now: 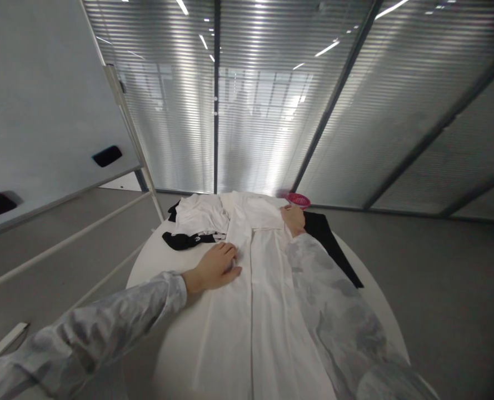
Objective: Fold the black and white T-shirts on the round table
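Observation:
A long white coat-like garment (267,311) is spread over the round white table, with a dark lengthwise line down its middle. One sleeve-like strip (240,222) lies over its upper part. My left hand (213,268) rests on its left side, palm down, thumb and fingers apart. At the far right of the garment, my right hand (294,220) has its fingers curled on the cloth edge; the fingertips are partly hidden.
The round table (146,266) carries a crumpled white cloth (200,214), a black piece of clothing (182,240) and black fabric (332,244). A pink basket-like object (298,200) is at the back. A whiteboard (50,94) on a frame stands left; blinds-covered glass panels (259,133) lie beyond.

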`<state>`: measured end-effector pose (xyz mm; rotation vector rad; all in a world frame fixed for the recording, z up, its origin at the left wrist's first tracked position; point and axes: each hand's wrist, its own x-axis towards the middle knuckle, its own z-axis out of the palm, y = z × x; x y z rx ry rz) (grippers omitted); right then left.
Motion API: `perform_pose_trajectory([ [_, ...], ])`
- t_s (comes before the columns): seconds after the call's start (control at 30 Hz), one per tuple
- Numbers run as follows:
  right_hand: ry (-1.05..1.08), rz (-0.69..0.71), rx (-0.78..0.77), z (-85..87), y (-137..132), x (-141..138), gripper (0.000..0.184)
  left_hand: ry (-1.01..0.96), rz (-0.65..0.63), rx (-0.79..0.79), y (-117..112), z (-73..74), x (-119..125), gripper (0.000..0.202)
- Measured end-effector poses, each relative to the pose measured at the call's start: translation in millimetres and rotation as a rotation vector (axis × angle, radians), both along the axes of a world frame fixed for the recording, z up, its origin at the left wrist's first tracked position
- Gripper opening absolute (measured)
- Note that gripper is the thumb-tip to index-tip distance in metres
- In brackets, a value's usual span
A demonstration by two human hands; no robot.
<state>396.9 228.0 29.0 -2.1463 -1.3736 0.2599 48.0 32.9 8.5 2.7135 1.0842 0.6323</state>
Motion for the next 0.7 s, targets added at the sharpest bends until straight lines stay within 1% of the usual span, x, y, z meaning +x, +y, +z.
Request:
perform_pose_trajectory([
  [0.1,0.019,0.032,-0.019,-0.6,10,3,0.033,-0.02,-0.009,-0.005,-1,-0.4,0,0.025],
  [0.23,0.029,0.107,-0.084,-2.4,18,2,0.041,-0.041,-0.008,-0.014,0,0.8,-2,0.025],
  [0.33,0.021,0.131,-0.097,-3.9,22,1,0.035,-0.057,-0.008,-0.019,0,0.5,-2,0.026],
  [0.47,0.013,0.108,-0.038,-3.5,24,2,0.029,-0.054,0.001,-0.021,0,0.9,-3,0.025],
  [0.6,0.002,0.049,0.075,3.6,25,9,0.037,-0.045,0.001,-0.03,0,2.5,-3,0.025],
  [0.7,-0.018,0.059,0.149,11.5,26,10,0.043,-0.042,0.0,-0.038,0,2.8,-3,0.025],
])
